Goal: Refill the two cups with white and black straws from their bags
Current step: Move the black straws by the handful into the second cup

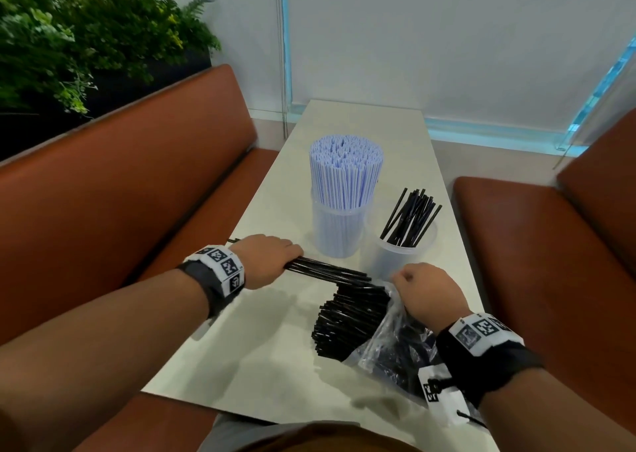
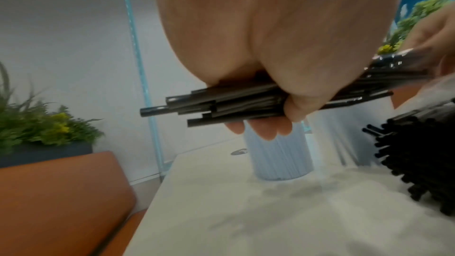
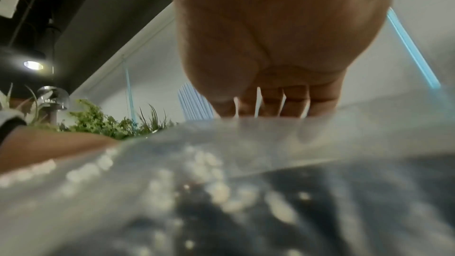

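Observation:
My left hand (image 1: pixel 272 257) grips a bunch of black straws (image 1: pixel 327 269) held level above the table, with its fingers curled round the bunch of black straws (image 2: pixel 221 102). My right hand (image 1: pixel 425 291) clutches the open end of a clear plastic bag (image 1: pixel 392 345), from which many black straws (image 1: pixel 347 317) stick out toward the left. Behind them stand two clear cups: the left cup (image 1: pixel 339 231) is packed with white straws (image 1: pixel 346 172), the right cup (image 1: pixel 401 248) holds a loose few black straws (image 1: pixel 411 215). The bag (image 3: pixel 246 163) fills the lower right wrist view.
The pale table (image 1: pixel 268 348) runs between two brown benches (image 1: pixel 120 193), the right bench (image 1: pixel 537 252) close to my right arm. Plants (image 1: pixel 79 38) stand behind the left bench. A white wall with a window lies beyond the table's far end.

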A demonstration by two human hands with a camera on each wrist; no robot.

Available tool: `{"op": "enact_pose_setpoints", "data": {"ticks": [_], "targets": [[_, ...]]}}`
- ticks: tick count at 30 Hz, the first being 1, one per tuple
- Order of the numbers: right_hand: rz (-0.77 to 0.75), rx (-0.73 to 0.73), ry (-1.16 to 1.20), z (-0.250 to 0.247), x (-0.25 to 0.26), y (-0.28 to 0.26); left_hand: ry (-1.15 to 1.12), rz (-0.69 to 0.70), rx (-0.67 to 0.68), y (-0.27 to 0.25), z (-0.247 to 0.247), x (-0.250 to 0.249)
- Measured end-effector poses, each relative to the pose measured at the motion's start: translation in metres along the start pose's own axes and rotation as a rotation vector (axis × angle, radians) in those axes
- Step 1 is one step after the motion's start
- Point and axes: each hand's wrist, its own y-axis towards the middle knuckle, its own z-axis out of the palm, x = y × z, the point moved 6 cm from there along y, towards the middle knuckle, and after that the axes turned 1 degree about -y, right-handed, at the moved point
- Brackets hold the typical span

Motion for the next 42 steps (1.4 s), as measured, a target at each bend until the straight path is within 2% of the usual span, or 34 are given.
{"op": "enact_pose_setpoints", "data": {"ticks": [2, 4, 6, 7, 9, 13, 16, 21, 23, 24, 26, 27, 29, 31, 33, 35, 37, 40, 42], "targets": [[-0.018, -0.22, 0.252, -0.017, 0.01, -0.007, -0.06, -0.029, -0.04, -0.006, -0.001, 0.011], [-0.004, -0.383, 0.671, -0.028, 0.022, -0.017, -0.108, -0.033, -0.112, -0.007, -0.007, 0.008], [0.006, -0.361, 0.984, -0.024, 0.038, -0.018, -0.159, 0.006, -0.182, -0.004, -0.017, -0.009], [0.008, -0.314, 1.05, -0.02, 0.046, -0.017, -0.176, 0.038, -0.218, -0.002, -0.022, -0.02], [0.021, -0.262, 1.08, -0.018, 0.055, -0.016, -0.161, 0.086, -0.29, 0.004, -0.032, -0.042], [0.049, -0.452, 1.131, -0.037, 0.039, -0.015, -0.06, 0.006, -0.366, 0.012, -0.048, -0.055], [0.054, -0.448, 1.051, -0.036, 0.041, -0.012, -0.079, -0.017, -0.408, 0.017, -0.054, -0.074], [0.095, -0.537, 0.938, -0.041, 0.04, -0.011, -0.129, -0.021, -0.436, 0.028, -0.058, -0.103], [0.064, -0.534, 0.982, -0.043, 0.041, -0.013, -0.154, -0.02, -0.435, 0.03, -0.059, -0.099], [0.059, -0.534, 1.077, -0.042, 0.04, -0.014, -0.189, -0.018, -0.439, 0.03, -0.06, -0.095], [0.078, -0.502, 1.345, -0.041, 0.038, -0.013, -0.368, -0.029, -0.476, 0.026, -0.069, -0.084], [0.114, -0.472, 1.444, -0.039, 0.037, -0.012, -0.534, -0.036, -0.521, 0.024, -0.077, -0.078], [0.202, -0.381, 1.539, -0.034, 0.037, -0.007, -1.011, -0.029, -0.657, 0.019, -0.098, -0.07], [0.264, -0.296, 1.574, -0.027, 0.04, -0.005, -1.465, 0.039, -0.863, 0.013, -0.119, -0.067], [0.312, -0.248, 1.63, -0.022, 0.042, -0.005, -1.808, 0.096, -1.053, 0.009, -0.132, -0.06], [0.346, -0.217, 1.719, -0.02, 0.043, -0.006, -2.042, 0.1, -1.138, 0.009, -0.135, -0.056], [0.36, -0.166, 1.79, -0.018, 0.047, -0.004, -2.134, 0.059, -1.117, 0.014, -0.129, -0.064], [0.316, -0.074, 1.816, -0.016, 0.061, -0.005, -2.068, 0.018, -0.902, 0.026, -0.114, -0.09], [0.316, -0.071, 1.826, -0.015, 0.062, -0.006, -2.04, 0.034, -0.831, 0.03, -0.109, -0.097]]}}
